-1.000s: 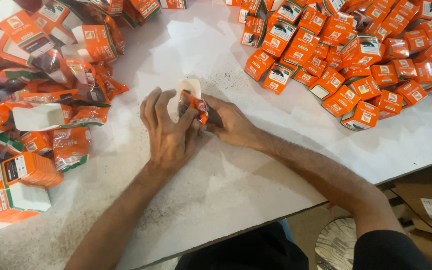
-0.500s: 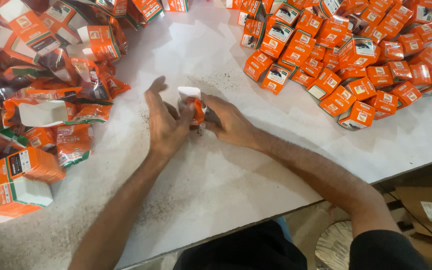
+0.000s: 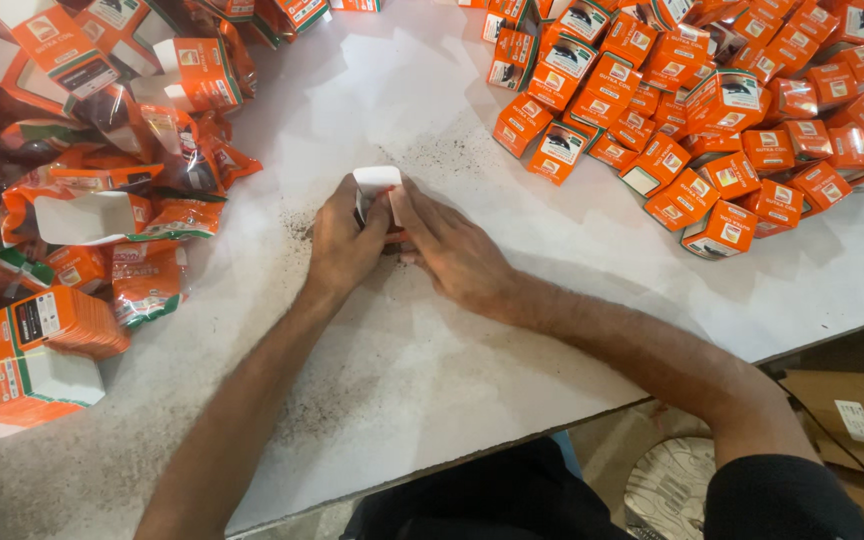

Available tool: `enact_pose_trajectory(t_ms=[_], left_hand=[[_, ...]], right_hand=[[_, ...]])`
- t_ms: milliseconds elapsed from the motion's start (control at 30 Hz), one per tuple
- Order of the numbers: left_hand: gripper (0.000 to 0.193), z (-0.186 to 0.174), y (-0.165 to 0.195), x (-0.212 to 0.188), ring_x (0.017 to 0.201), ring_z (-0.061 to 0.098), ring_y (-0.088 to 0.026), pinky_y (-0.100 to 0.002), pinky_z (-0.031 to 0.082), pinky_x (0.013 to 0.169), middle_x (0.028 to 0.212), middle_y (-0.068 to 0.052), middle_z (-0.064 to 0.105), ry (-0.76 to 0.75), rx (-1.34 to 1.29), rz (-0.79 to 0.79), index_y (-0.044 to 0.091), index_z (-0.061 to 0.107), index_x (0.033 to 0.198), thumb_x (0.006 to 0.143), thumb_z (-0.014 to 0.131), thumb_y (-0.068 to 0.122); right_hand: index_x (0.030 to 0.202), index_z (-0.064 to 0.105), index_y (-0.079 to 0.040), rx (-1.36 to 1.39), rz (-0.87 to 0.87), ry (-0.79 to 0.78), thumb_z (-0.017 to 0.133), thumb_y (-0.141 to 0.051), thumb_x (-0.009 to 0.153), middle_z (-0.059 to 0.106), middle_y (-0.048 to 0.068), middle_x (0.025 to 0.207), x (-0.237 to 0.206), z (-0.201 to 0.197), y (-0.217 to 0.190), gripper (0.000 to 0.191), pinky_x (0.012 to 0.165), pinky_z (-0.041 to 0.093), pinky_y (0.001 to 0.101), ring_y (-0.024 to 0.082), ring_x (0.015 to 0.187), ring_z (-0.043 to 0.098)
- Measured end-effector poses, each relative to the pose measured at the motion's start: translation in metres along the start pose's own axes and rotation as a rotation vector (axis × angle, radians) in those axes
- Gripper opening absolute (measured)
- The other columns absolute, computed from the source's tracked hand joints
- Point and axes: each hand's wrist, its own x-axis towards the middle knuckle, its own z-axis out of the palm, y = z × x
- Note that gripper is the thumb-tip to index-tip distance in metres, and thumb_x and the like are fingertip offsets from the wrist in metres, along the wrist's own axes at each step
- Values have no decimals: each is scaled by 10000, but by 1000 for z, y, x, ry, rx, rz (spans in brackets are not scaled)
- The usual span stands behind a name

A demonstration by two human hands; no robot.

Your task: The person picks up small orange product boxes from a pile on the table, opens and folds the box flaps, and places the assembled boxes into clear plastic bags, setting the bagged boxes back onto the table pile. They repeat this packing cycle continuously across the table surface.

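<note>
- Orange-and-white small carton [image 3: 378, 190]: stands at mid tabletop [image 3: 452, 360], white flap up, clamped between both hands.
- Left hand [image 3: 344, 245]: closed on the carton's left side.
- Right hand [image 3: 452, 250]: fingers pressed against its right side.
- Finished orange boxes [image 3: 712, 110]: heaped far right.
- Flat cartons in plastic wrap [image 3: 82, 180]: piled left.

- The left hand [image 3: 344, 245] is bare: no glove, ring or watch shows.
- The right hand [image 3: 452, 250] is bare too.
- Both forearms are uncovered up to the elbow.
- A dark short sleeve [image 3: 792, 495] covers the right upper arm.
- Dark clothing [image 3: 482, 500] covers the lap.
</note>
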Motion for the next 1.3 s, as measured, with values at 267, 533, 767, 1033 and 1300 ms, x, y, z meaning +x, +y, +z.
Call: enact_pose_trajectory(t_ms=[267, 533, 767, 1033, 1300], left_hand=[[294, -35, 1, 9, 661, 632, -144, -347, 629, 650, 873, -100, 682, -334, -760, -300, -44, 685, 1154, 976, 519, 121], [199, -16, 8, 5, 622, 635, -124, -329, 602, 565, 808, -102, 667, -160, -409, -284, -38, 629, 931, 1020, 587, 135], [228, -4, 8, -1, 942, 665, -334, -361, 583, 766, 1116, -143, 749, 140, 294, 520, -27, 705, 1145, 932, 630, 8], [367, -19, 3, -19, 1321, 603, -390, -449, 584, 1005, 1346, -218, 666, -78, 329, 711, 5, 665, 1208, 866, 765, 92], [162, -19, 7, -19, 1400, 565, -416, -431, 613, 972, 1382, -204, 652, -122, 163, 567, 29, 657, 1071, 930, 736, 17]], right_hand=[[1481, 420, 66, -147, 25, -6, 685, 52, 813, 461, 263, 1455, 6, 5, 4, 719, 1055, 492, 481, 428, 1297, 551], [1406, 505, 8, -89, 26, 87, 710, 58, 820, 571, 245, 1392, 6, 6, 10, 623, 955, 553, 461, 405, 1152, 650], [1202, 533, -41, 103, 95, 121, 742, 15, 879, 651, 182, 1321, 10, -3, 8, 389, 896, 574, 452, 395, 1112, 676], [1382, 393, -62, 230, 148, 125, 745, -25, 899, 666, 181, 1265, 5, -3, 11, 599, 885, 577, 454, 397, 1138, 678], [1377, 392, -85, 247, 205, 81, 747, -31, 928, 685, 175, 1240, 6, -4, 12, 575, 880, 584, 439, 389, 1132, 697]])
